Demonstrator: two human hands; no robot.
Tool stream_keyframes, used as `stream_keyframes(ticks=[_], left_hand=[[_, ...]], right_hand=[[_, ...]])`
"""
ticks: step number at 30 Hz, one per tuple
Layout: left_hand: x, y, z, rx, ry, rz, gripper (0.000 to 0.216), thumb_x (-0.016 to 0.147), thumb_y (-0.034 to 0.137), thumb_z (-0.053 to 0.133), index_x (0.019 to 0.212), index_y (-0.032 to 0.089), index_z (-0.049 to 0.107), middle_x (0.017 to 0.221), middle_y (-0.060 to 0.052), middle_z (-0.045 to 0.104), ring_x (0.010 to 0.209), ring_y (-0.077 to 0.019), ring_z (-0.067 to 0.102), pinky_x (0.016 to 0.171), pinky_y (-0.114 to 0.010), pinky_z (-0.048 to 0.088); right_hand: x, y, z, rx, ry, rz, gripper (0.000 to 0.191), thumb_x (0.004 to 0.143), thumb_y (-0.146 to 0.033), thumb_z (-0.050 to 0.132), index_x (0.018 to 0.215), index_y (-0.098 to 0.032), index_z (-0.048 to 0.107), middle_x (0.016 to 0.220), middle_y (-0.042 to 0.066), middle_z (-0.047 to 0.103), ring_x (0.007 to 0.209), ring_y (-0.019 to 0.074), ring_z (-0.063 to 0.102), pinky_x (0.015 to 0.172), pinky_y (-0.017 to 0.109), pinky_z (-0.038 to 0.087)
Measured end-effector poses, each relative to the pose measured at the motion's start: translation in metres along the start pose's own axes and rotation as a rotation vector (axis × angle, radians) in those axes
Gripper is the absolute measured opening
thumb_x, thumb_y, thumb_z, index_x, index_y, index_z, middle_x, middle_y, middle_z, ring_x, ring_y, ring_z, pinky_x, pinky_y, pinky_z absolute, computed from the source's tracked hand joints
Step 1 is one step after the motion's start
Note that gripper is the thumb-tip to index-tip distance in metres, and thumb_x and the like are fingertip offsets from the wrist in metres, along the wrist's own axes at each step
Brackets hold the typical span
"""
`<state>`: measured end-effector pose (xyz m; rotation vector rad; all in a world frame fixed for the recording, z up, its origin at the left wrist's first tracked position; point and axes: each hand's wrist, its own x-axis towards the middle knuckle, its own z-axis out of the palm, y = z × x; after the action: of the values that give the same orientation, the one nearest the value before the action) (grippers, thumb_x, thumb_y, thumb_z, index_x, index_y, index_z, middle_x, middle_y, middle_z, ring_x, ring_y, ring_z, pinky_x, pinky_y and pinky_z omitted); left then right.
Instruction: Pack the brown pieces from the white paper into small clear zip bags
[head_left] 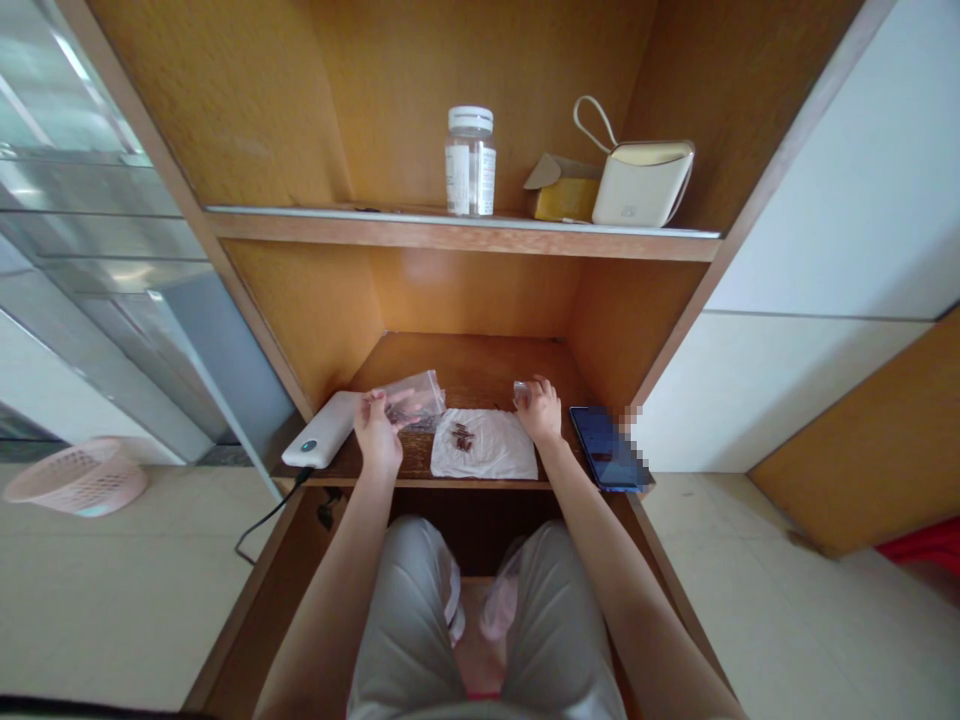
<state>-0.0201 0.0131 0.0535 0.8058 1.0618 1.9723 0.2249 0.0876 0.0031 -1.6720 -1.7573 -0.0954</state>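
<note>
Left hand [376, 432]: fingers pinching clear bag [427, 393]; contents unclear
Right hand [541, 412]: fingers curled round small clear piece [519, 389]
Tissue [499, 450]: bears brown bits [463, 437]
Jar [471, 165]: lidded, upright

Dark slivers [463, 437] on the white tissue [501, 455], too tiny to identify! The right hand [540, 408] covers most of a clear scrap [520, 391]; print on the bottle [471, 172] is unreadable, and the right edge cuts off something red [924, 546].

Bare hands [379, 435], bare forearms [341, 575], grey trousers [409, 625], perhaps pale footwear [498, 608]
</note>
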Motion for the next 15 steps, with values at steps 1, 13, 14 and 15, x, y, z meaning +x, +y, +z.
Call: stream_keyframes(ticks=[1,13,14,15], left_hand=[[-0.003,-0.004,-0.003,0.014,0.002,0.002,0.025,0.074,0.039,0.055,0.083,0.021,0.039,0.074,-0.002,0.07,0.053,-0.0159,0.065,0.049,-0.026,0.051],[-0.01,-0.024,-0.021,0.033,-0.108,-0.067,0.028,0.074,0.041,0.059,0.084,0.02,0.043,0.066,0.0,0.069,0.045,-0.0144,0.062,0.04,-0.02,0.046],[-0.011,-0.024,-0.021,0.038,-0.115,-0.077,0.028,0.074,0.041,0.059,0.084,0.02,0.043,0.067,0.0,0.069,0.045,-0.0147,0.062,0.039,-0.02,0.046],[-0.011,-0.024,-0.021,0.04,-0.12,-0.083,0.028,0.074,0.041,0.059,0.084,0.02,0.043,0.067,-0.001,0.069,0.045,-0.0149,0.062,0.039,-0.02,0.046]], right_hand=[[0.0,0.0,0.0,0.005,0.006,-0.005,0.031,0.079,-0.019,0.046,0.107,-0.016,0.058,0.126,0.01,0.051,0.109,0.0246,0.048,0.086,0.035,0.04],[0.004,-0.029,-0.024,0.412,0.036,-0.348,0.019,0.083,-0.02,0.048,0.091,-0.017,0.066,0.103,0.01,0.064,0.098,0.0206,0.056,0.087,0.035,0.041],[0.003,-0.037,-0.026,0.504,-0.001,-0.371,0.019,0.084,-0.021,0.048,0.089,-0.017,0.066,0.099,0.009,0.065,0.094,0.0188,0.057,0.087,0.034,0.042],[0.002,-0.044,-0.029,0.588,-0.052,-0.377,0.019,0.084,-0.023,0.048,0.088,-0.017,0.066,0.096,0.008,0.066,0.092,0.0172,0.059,0.085,0.032,0.043]])
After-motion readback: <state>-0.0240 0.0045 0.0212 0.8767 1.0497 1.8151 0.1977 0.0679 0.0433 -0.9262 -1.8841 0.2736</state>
